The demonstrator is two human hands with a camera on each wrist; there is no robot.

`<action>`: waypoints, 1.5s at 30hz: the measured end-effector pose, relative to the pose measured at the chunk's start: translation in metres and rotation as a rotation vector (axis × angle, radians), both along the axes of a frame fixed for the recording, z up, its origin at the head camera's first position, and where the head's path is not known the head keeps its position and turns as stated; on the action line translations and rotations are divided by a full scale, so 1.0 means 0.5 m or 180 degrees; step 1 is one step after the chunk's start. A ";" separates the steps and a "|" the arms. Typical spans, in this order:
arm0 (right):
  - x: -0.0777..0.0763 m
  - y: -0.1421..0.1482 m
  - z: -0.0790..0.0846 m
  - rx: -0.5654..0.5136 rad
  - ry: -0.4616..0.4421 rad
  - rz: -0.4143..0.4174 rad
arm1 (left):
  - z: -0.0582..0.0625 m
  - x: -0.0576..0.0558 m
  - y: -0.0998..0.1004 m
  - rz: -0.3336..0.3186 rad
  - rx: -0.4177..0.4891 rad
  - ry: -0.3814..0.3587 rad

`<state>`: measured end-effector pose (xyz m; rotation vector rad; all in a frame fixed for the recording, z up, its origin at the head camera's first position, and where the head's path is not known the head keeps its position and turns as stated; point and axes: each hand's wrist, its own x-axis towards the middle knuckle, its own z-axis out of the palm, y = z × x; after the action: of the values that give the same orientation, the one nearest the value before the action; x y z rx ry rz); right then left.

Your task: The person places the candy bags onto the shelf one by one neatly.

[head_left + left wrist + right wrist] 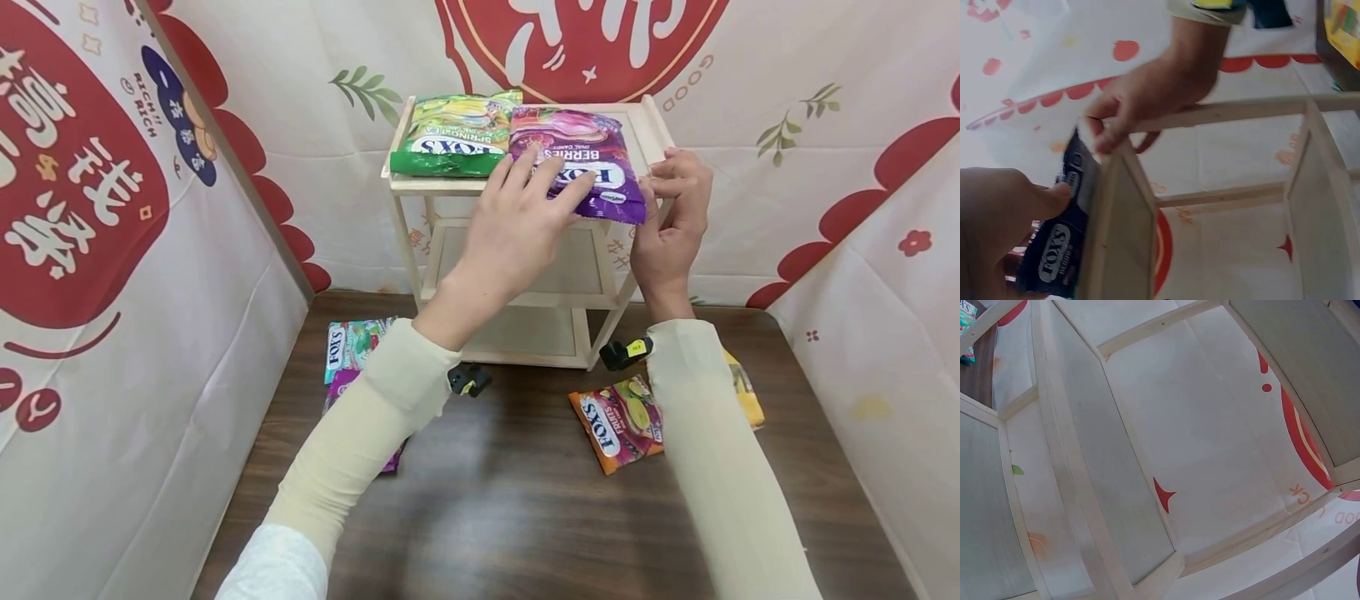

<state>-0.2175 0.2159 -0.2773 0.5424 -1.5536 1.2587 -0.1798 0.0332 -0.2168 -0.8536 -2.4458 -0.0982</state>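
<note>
A purple Fox's Berries candy bag (573, 146) lies on the top tier of a cream-coloured shelf rack (517, 296), its front end jutting over the rim. My left hand (517, 221) rests on this bag with fingers spread, the thumb touching it in the left wrist view. At the rack's front right corner is my right hand (671, 225), its fingers curled round the frame close beside the bag's corner. Left of the purple bag lies a green Fox's Springtea candy bag (457, 137). The right wrist view shows the rack's tiers but not the hand.
On the brown table (487, 517), a teal Fox's bag (352, 346) and another purple bag (341, 383) lie at left, partly under my left sleeve. An orange Fox's Fruits bag (618, 421) and a yellow bag (746, 396) are at right. Printed cloth walls (795, 200) enclose the table.
</note>
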 end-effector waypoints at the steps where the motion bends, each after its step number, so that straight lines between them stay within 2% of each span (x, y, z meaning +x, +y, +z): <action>1: 0.000 0.000 -0.001 0.0009 -0.0001 -0.0009 | -0.003 -0.004 0.002 0.0003 -0.0010 -0.0036; 5: 0.000 -0.002 -0.001 0.0056 0.0003 -0.0064 | -0.004 -0.016 0.012 0.0035 0.0009 -0.0108; 12: 0.000 -0.006 -0.002 0.0061 0.0070 -0.0028 | 0.010 -0.032 0.035 0.0290 -0.0284 -0.0301; 19: 0.001 -0.012 0.000 0.0002 0.0122 -0.0004 | 0.016 -0.053 0.046 0.0397 -0.0396 -0.0445; 25: 0.002 -0.014 0.003 -0.0068 0.0079 0.0003 | 0.021 -0.060 0.048 0.0447 -0.0461 -0.0563; 32: 0.004 -0.011 0.005 0.0000 0.0039 -0.0013 | 0.026 -0.063 0.050 0.0456 -0.0502 -0.0643; 39: 0.005 -0.003 0.004 -0.0118 0.0032 0.0132 | 0.020 -0.067 0.057 0.0474 -0.0555 -0.0726; 45: 0.000 0.005 0.005 -0.0206 0.0080 0.0085 | 0.014 -0.074 0.059 0.0482 -0.0615 -0.0726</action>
<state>-0.2172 0.2183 -0.2745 0.5370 -1.4841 1.3132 -0.2170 0.0627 -0.2096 -0.7699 -2.7604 0.1036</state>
